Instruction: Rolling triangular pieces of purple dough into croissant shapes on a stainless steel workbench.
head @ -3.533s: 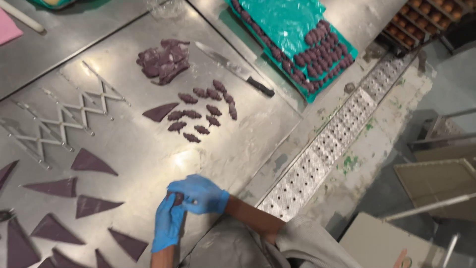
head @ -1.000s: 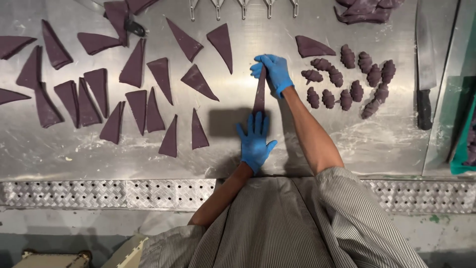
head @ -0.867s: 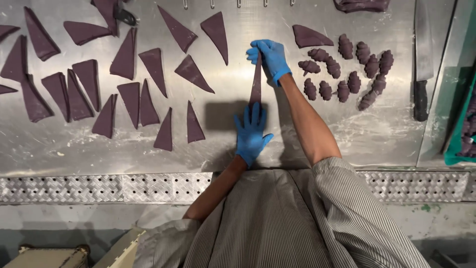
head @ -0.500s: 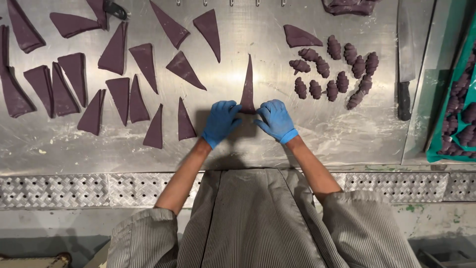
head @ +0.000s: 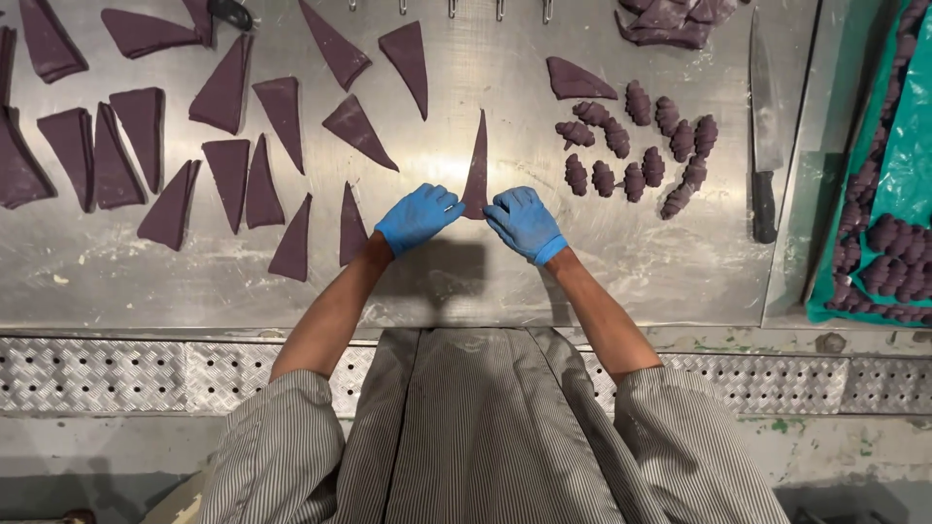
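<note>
A long, narrow purple dough triangle [head: 477,160] lies on the steel table [head: 621,262] with its tip pointing away from me. Both hands wear blue gloves. My left hand [head: 417,216] and my right hand [head: 524,223] pinch the triangle's wide near edge, one at each corner, fingers bent onto the dough. To the right sits a cluster of small rolled purple dough pieces [head: 641,146]. To the left lie several flat purple dough triangles [head: 228,165].
A long knife [head: 762,136] lies at the table's right side. A green-lined tray [head: 888,223] with more rolled purple pieces stands at the far right. A heap of dough scraps [head: 670,19] lies at the top right. A tread-plate ledge [head: 126,374] runs along the table's near edge.
My hands came together at the triangle's wide near edge; a second ago the right hand stretched its tip while the left pressed its base. The view has shifted slightly.
</note>
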